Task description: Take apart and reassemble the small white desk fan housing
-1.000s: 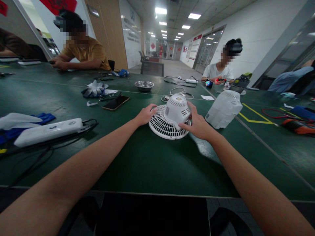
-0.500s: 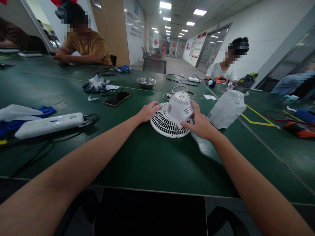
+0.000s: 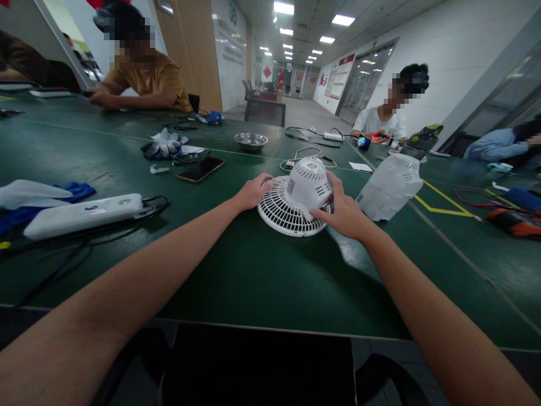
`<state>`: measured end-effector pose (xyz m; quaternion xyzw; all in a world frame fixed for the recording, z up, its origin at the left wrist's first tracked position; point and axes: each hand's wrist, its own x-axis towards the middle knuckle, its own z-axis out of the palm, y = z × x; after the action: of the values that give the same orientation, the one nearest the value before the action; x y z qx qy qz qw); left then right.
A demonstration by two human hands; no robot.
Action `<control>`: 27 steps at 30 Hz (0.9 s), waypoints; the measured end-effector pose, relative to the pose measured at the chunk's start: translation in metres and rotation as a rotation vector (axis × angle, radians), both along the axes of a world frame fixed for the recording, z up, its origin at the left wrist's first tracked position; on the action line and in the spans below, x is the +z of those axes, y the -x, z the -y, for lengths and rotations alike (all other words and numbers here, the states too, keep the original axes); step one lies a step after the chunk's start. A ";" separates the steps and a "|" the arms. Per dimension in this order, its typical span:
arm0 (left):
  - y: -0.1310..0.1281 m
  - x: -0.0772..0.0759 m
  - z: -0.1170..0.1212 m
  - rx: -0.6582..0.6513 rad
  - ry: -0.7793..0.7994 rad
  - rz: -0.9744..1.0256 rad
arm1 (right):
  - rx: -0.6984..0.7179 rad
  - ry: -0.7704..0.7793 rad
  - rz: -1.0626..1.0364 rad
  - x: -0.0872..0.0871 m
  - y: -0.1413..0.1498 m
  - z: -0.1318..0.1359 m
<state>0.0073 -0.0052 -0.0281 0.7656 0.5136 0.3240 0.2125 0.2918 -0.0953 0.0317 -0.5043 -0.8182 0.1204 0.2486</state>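
Note:
A white fan head (image 3: 305,194) lies grille-down on the green table, its slotted motor housing pointing up. My left hand (image 3: 252,192) rests at the left rim of the grille, fingers closed on its edge. Wrapped around the right side of the motor housing is my right hand (image 3: 343,210), thumb low in front and fingers behind, partly hidden. Just right of that hand stands a white plastic housing (image 3: 391,187) with slots near its top, leaning a little. A white cable (image 3: 310,152) lies behind the fan head.
To the left are a phone (image 3: 201,169), a long white device (image 3: 87,216) with black cords, and gloves (image 3: 163,144). A metal bowl (image 3: 251,141) stands farther back. An orange-and-black tool (image 3: 516,221) lies right. Several people sit around the table.
My hands and the fan head stay in place. At the far right, a person in light blue has leaned lower over the table.

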 end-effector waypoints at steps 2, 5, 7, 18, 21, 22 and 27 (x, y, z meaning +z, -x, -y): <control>0.000 0.000 0.000 0.000 0.003 -0.003 | 0.008 0.002 -0.003 0.000 0.000 0.000; 0.000 0.000 0.000 -0.001 0.002 -0.003 | 0.013 -0.009 -0.006 0.000 0.000 0.000; 0.001 -0.001 0.000 -0.002 0.001 -0.006 | 0.015 -0.015 -0.004 -0.001 0.000 0.000; 0.001 -0.003 -0.003 -0.005 -0.024 -0.017 | 0.016 -0.024 0.012 -0.002 -0.001 -0.002; 0.001 -0.002 -0.002 -0.003 -0.019 -0.011 | 0.025 -0.028 0.002 -0.002 -0.001 -0.001; 0.001 -0.002 -0.001 -0.002 -0.017 -0.012 | 0.024 -0.029 0.000 -0.002 -0.001 -0.002; 0.001 -0.001 -0.001 -0.001 -0.012 -0.015 | 0.022 -0.028 0.003 -0.003 -0.001 -0.002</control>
<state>0.0062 -0.0046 -0.0290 0.7695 0.5128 0.3214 0.2041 0.2932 -0.0931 0.0292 -0.4917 -0.8258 0.1107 0.2530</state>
